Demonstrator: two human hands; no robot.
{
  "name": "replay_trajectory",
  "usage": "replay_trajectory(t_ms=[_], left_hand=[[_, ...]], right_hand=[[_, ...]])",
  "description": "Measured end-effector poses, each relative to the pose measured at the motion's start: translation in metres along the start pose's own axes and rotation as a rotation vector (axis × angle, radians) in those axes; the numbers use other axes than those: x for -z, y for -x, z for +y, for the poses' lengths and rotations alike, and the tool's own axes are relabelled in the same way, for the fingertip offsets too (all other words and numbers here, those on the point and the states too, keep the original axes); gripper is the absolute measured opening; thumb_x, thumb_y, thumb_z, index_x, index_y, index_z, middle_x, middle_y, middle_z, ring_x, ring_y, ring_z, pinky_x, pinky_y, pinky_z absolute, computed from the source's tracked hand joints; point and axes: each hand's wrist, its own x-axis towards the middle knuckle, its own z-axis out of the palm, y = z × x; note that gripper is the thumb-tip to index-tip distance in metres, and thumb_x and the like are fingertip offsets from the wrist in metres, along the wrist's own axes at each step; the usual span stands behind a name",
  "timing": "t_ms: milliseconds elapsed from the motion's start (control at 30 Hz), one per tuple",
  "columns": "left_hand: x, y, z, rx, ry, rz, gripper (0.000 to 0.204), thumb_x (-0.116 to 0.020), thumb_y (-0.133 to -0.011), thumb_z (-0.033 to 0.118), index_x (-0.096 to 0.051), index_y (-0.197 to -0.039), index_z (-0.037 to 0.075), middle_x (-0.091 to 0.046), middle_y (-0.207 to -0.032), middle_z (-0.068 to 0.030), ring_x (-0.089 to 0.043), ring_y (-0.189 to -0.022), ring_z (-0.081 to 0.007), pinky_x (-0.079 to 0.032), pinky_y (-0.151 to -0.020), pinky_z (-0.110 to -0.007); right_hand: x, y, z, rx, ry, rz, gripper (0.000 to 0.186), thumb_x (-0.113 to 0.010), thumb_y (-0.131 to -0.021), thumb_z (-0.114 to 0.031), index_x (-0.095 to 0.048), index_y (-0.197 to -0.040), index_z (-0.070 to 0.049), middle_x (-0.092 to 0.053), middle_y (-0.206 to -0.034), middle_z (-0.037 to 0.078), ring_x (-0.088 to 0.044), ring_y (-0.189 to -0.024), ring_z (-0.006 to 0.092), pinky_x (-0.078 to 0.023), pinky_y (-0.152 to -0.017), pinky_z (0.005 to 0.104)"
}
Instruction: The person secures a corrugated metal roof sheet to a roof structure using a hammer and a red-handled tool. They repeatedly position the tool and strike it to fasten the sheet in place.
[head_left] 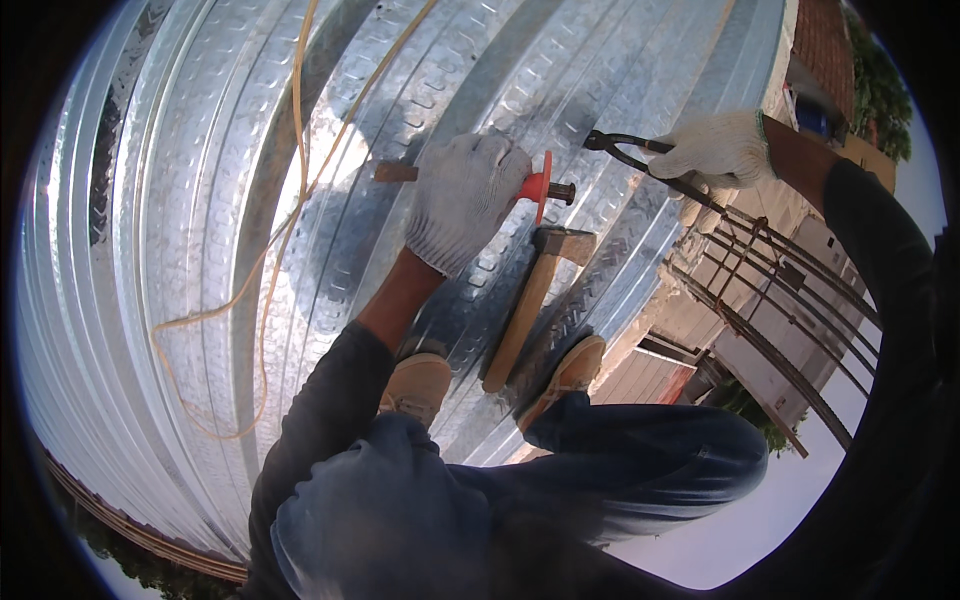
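Observation:
My left hand (pixel 468 200), in a white knit glove, is closed around a chisel with a red round hand guard (pixel 541 187). The chisel's metal struck end sticks out past the guard, and a brown end shows on the other side of my fist. In my right hand (pixel 722 150), also gloved, is a pair of dark pincers (pixel 625 147), gripped by the handles with the jaws pointing left. A hatchet (pixel 530 305) with a wooden handle lies on the metal decking (pixel 450 90) between my shoes, below my left hand.
Rebar (pixel 775 365) tied with stirrups juts out at the right, beside the decking's edge and a drop to lower structures. A yellowish cord (pixel 262 280) lies looped across the ribbed decking at the left. My shoes (pixel 418 385) rest on the decking.

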Motion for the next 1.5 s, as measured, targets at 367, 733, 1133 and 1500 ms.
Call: replay_trajectory(t_ms=[367, 733, 1133, 1500], left_hand=[[0.002, 0.002, -0.003, 0.045, 0.043, -0.013, 0.052, -0.087, -0.082, 0.017, -0.073, -0.132, 0.019, -0.074, -0.136, 0.0, -0.069, -0.121, -0.0272, -0.051, -0.099, -0.05], [0.003, -0.001, 0.0, 0.07, 0.018, -0.017, 0.046, -0.087, -0.079, 0.014, -0.073, -0.122, 0.02, -0.074, -0.129, 0.0011, -0.068, -0.116, -0.0284, -0.051, -0.095, -0.05], [0.003, -0.002, -0.002, 0.053, 0.105, 0.019, 0.04, -0.085, -0.082, 0.014, -0.072, -0.12, 0.018, -0.073, -0.133, -0.0002, -0.069, -0.118, -0.0284, -0.05, -0.094, -0.05], [0.006, 0.001, -0.004, 0.077, 0.073, -0.031, 0.044, -0.087, -0.079, 0.014, -0.072, -0.121, 0.018, -0.073, -0.125, -0.0018, -0.069, -0.119, -0.0297, -0.049, -0.094, -0.05]], right_hand=[[-0.016, 0.005, -0.017, -0.063, -0.381, -0.13, 0.029, -0.064, -0.115, -0.027, -0.063, -0.107, 0.001, -0.068, -0.081, 0.01, -0.067, -0.061, 0.0196, -0.061, -0.053, 0.0385], [-0.085, 0.005, -0.015, -0.066, -0.535, 0.083, 0.031, -0.06, -0.114, -0.025, -0.06, -0.088, -0.008, -0.06, -0.068, 0.003, -0.057, -0.053, 0.0131, -0.049, -0.047, 0.0363], [0.013, -0.008, -0.024, -0.086, -0.261, -0.16, 0.03, -0.067, -0.114, -0.021, -0.07, -0.113, 0.01, -0.078, -0.102, 0.021, -0.076, -0.075, 0.0217, -0.062, -0.055, 0.034], [-0.058, -0.023, -0.005, 0.065, -0.25, -0.02, 0.031, -0.061, -0.112, -0.021, -0.07, -0.092, 0.0, -0.071, -0.076, 0.011, -0.072, -0.068, 0.0225, -0.062, -0.063, 0.0405]])
